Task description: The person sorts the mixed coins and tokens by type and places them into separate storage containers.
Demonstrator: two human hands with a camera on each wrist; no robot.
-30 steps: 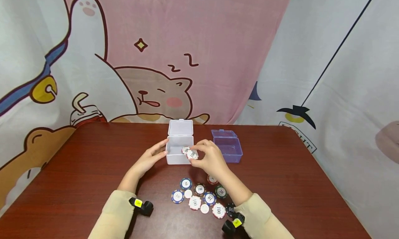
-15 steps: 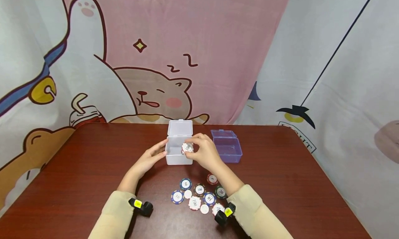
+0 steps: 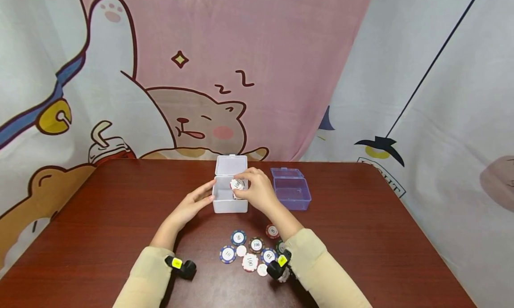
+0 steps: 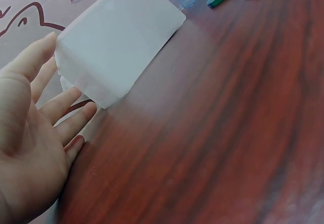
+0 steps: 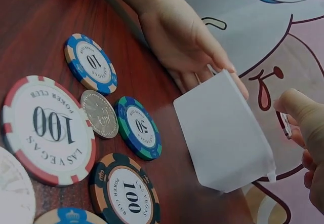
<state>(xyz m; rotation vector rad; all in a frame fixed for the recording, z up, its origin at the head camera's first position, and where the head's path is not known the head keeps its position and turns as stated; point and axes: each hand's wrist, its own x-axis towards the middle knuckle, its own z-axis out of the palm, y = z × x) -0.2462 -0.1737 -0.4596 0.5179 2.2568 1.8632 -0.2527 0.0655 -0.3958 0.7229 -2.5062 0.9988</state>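
Small white translucent plastic box [image 3: 230, 195], hinged lid [image 3: 231, 164] raised behind it, standing on dark red-brown wooden table [image 3: 100, 218] near the far middle. Left hand [image 3: 192, 204], fingers straight and relaxed, resting against the box's left wall; nothing grasped. Right hand [image 3: 257, 193] over the box's open top, fingertips pinching a white round poker chip marked 100 [image 3: 237, 184] with red edge marks, held at the box's right rim; a second chip perhaps beneath it, not clear. Purple translucent plastic box [image 3: 291, 193], lid open, just beside the right hand, apart from the white box. Loose cluster of round poker chips near the table's front edge, between the forearms: blue chip marked 50 [image 3: 238, 238], blue chip marked 10 [image 3: 227, 254], dark chip marked 100 [image 3: 256, 244], white-and-red chip marked 100 [image 3: 250, 261], red chip marked 5 [image 3: 272, 231], small plain silver-white disc [image 3: 241, 251]. Beige sleeves on both arms, black wrist-mounted cameras with yellow tags. Cartoon-printed fabric backdrop [image 3: 201, 76] behind the table.
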